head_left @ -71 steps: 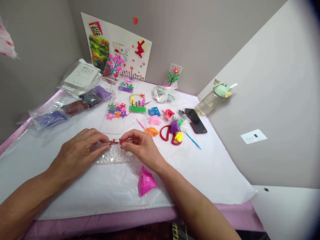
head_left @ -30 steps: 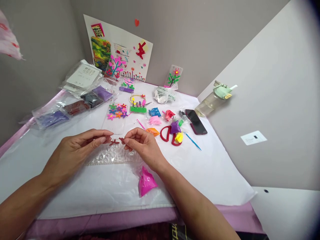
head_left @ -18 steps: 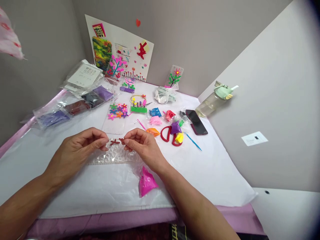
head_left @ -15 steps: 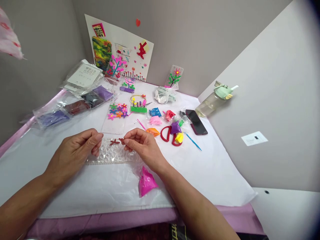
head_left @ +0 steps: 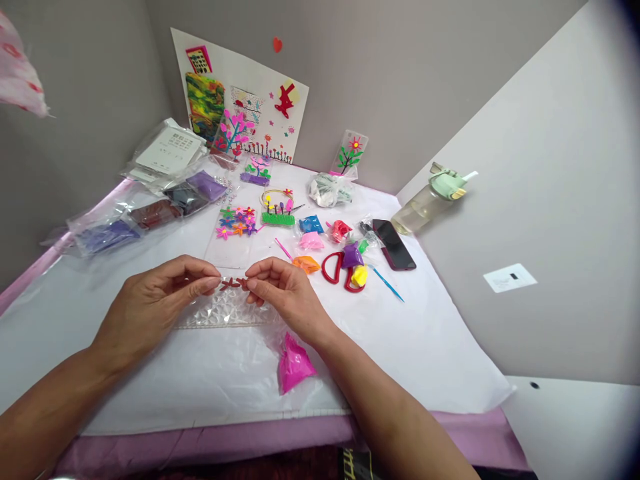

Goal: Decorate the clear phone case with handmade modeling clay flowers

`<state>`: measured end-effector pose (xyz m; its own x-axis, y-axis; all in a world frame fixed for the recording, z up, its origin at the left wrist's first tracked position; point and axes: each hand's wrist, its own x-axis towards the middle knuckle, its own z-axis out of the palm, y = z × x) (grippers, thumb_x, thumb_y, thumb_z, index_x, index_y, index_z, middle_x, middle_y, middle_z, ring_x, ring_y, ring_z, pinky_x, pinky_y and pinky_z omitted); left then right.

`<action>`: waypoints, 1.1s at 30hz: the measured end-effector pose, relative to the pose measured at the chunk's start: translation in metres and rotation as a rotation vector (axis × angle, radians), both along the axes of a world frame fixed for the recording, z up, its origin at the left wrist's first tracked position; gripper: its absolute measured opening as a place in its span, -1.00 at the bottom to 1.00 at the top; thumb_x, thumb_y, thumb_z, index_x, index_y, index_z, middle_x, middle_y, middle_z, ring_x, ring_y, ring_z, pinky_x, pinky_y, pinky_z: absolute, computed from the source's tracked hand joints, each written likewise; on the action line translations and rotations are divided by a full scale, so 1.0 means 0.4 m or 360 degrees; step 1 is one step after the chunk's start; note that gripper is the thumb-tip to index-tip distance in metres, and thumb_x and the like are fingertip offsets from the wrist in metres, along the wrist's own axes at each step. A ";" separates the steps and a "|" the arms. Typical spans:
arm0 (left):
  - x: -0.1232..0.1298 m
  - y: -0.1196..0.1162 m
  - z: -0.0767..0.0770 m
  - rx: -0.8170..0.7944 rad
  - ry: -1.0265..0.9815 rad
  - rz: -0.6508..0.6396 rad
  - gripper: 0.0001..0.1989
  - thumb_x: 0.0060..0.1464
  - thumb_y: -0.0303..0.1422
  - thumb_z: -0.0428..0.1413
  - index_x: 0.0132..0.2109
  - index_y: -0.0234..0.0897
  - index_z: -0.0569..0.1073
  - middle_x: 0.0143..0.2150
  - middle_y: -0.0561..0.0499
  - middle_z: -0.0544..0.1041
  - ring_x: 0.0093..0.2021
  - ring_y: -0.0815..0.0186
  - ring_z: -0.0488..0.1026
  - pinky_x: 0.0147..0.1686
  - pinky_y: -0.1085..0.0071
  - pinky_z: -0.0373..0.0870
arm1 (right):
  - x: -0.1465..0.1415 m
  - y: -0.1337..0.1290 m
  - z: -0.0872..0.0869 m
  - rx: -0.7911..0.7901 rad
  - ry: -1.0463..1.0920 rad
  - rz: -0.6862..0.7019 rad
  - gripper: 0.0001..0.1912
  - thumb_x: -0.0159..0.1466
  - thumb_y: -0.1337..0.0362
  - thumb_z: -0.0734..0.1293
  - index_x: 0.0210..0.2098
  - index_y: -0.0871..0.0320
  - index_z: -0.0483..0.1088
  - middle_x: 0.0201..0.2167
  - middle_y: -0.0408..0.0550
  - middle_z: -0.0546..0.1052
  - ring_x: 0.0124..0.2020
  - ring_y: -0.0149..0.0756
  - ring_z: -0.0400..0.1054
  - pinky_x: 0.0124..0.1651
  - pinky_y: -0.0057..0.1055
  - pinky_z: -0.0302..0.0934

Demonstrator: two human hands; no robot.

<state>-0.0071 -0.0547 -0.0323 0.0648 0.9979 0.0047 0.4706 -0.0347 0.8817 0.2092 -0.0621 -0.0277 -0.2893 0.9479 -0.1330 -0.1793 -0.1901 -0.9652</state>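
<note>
My left hand (head_left: 170, 287) has its thumb and forefinger closed together at the left end of small brown clay, shaped like a flower or star (head_left: 230, 285). My right hand (head_left: 275, 283) pinches a second brown clay piece (head_left: 242, 283) right beside it; its far side is hidden by the fingers. Under both hands lies a clear case with a faceted, wrinkled-looking surface (head_left: 220, 312). Nearer to me, below the right hand, is a bag of bright pink clay (head_left: 295, 367).
Behind the hands is a clear case with colourful clay flowers (head_left: 237, 223). To the right are red-handled scissors (head_left: 331, 268), small clay bags (head_left: 311, 241), a blue tool (head_left: 387, 285), a phone (head_left: 395, 245) and a bottle (head_left: 420, 203). Bagged clay (head_left: 155, 213) lies left.
My left hand has moved right, and its fingertips have come up to the brown clay. My right hand stays almost in place, pinching its piece.
</note>
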 end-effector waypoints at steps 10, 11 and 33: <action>-0.015 0.004 -0.010 -0.0004 0.0035 -0.0034 -0.58 0.00 0.15 0.23 -0.13 0.02 0.65 -0.08 0.12 0.71 -0.06 0.15 0.62 -0.05 0.38 0.46 | 0.005 0.000 0.004 0.0166 -0.0330 -0.0103 -0.96 0.28 0.31 0.40 -0.27 0.14 0.50 -0.36 -0.17 0.51 -0.36 -0.40 0.33 -0.25 -0.41 0.20; -0.015 0.003 -0.013 -0.0012 0.0023 -0.0039 -0.57 -0.01 0.15 0.25 -0.13 0.02 0.64 -0.09 0.12 0.72 -0.06 0.14 0.62 -0.04 0.36 0.47 | 0.005 0.000 0.004 0.0196 -0.0366 -0.0101 -0.96 0.29 0.31 0.39 -0.27 0.15 0.50 -0.35 -0.17 0.51 -0.34 -0.38 0.34 -0.23 -0.41 0.20; -0.014 -0.003 -0.054 0.0611 0.0489 -0.0449 -0.78 0.34 -0.10 0.09 -0.13 -0.06 0.57 -0.17 0.02 0.64 -0.08 0.08 0.54 -0.05 0.18 0.39 | -0.002 -0.002 -0.013 0.0213 -0.0406 -0.0024 -0.95 0.29 0.27 0.37 -0.29 0.11 0.45 -0.39 -0.19 0.46 -0.36 -0.35 0.31 -0.25 -0.39 0.17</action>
<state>-0.0128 -0.0558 -0.0540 0.3844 0.8722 0.3025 0.6297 -0.4874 0.6049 0.2086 -0.0629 -0.0329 -0.2481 0.9660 -0.0733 0.0706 -0.0574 -0.9958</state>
